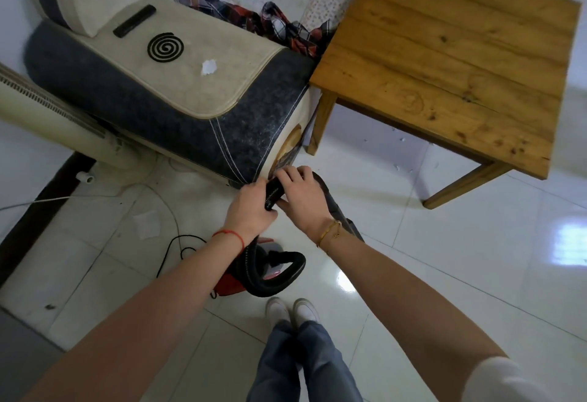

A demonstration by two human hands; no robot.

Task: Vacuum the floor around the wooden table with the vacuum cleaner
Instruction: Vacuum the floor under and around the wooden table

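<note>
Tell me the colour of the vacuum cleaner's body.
Red, seen in the head view below the hands: vacuum cleaner.

A sofa with small things on its arm
A black coil [165,46], a remote [134,20] and a white paper scrap [209,67] lie on the sofa [178,90].

honey-brown wooden table [451,52] with dark knots, glossy white tiled floor [444,274]. vacuum cleaner [270,270] is red with a black hose. sofa arm [165,84] is cream on speckled charcoal, black spiral coil [165,47] on top, red-and-navy plaid cloth [279,25] behind it.
</note>
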